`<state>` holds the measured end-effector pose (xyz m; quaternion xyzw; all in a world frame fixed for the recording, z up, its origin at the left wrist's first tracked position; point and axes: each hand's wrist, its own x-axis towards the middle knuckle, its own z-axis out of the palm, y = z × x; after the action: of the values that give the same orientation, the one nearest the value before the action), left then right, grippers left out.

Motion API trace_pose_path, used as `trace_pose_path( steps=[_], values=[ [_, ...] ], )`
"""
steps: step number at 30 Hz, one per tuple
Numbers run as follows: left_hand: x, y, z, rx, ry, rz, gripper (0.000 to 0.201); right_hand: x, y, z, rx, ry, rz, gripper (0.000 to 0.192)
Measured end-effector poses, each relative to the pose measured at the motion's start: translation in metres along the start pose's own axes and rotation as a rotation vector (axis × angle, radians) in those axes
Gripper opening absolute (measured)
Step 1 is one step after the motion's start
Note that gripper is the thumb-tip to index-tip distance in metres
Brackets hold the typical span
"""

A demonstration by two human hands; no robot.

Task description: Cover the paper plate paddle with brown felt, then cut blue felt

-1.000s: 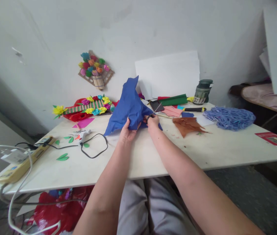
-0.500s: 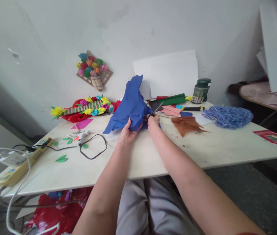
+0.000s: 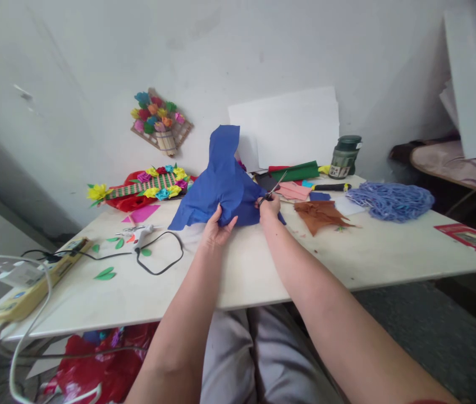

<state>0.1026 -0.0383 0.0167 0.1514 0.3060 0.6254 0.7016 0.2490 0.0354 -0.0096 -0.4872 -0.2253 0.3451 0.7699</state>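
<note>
Blue paper [image 3: 221, 188] now stands taller over the desk [image 3: 263, 269] than a second ago, left hand [image 3: 216, 229] gripping its lower edge, right hand [image 3: 270, 209] clenched on scissors [image 3: 275, 188] at its right edge, so cutting looks underway.

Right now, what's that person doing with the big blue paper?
A person sits at a white table and cuts blue paper. The left hand holds the paper up so it stands in a peak. The right hand works scissors at its right edge. Brown paper, blue string and a glue gun lie around.
</note>
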Motion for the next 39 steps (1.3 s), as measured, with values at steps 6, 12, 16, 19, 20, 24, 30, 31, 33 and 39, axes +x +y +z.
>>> trace_pose_path(
  steps=[6,12,16,19,20,24,30,31,33,39],
  values=[
    [0.0,0.0,0.0,-0.026,-0.006,-0.01,0.007,0.005,0.006,-0.001,-0.087,-0.015,0.0,0.032],
    [0.003,-0.001,0.0,-0.1,-0.031,0.047,0.009,0.009,0.011,-0.004,-0.274,-0.051,-0.035,0.034],
    [0.004,-0.002,-0.001,-0.158,-0.077,0.089,0.013,0.01,0.012,-0.006,-0.313,-0.113,-0.056,0.032],
    [0.006,-0.001,-0.001,-0.184,-0.076,0.121,0.011,0.006,0.008,-0.004,-0.249,-0.14,-0.041,0.031],
    [0.006,-0.001,-0.001,-0.193,-0.076,0.131,0.011,0.004,0.006,-0.004,-0.21,-0.154,-0.037,0.032],
    [0.009,0.001,-0.002,-0.225,-0.069,0.169,0.008,-0.006,-0.002,0.0,-0.076,-0.23,-0.039,0.034],
    [0.011,0.005,-0.003,-0.275,-0.035,0.196,0.01,-0.018,-0.017,0.0,0.012,-0.385,-0.041,0.04],
    [0.012,0.005,-0.003,-0.285,-0.032,0.2,0.011,-0.019,-0.021,-0.001,0.024,-0.415,-0.042,0.04],
    [0.013,0.007,-0.003,-0.301,-0.028,0.212,0.012,-0.021,-0.031,-0.005,0.032,-0.506,-0.028,0.041],
    [0.016,0.011,-0.002,-0.329,0.0,0.23,0.008,-0.023,-0.055,-0.025,-0.054,-1.03,0.188,0.041]
  ],
)
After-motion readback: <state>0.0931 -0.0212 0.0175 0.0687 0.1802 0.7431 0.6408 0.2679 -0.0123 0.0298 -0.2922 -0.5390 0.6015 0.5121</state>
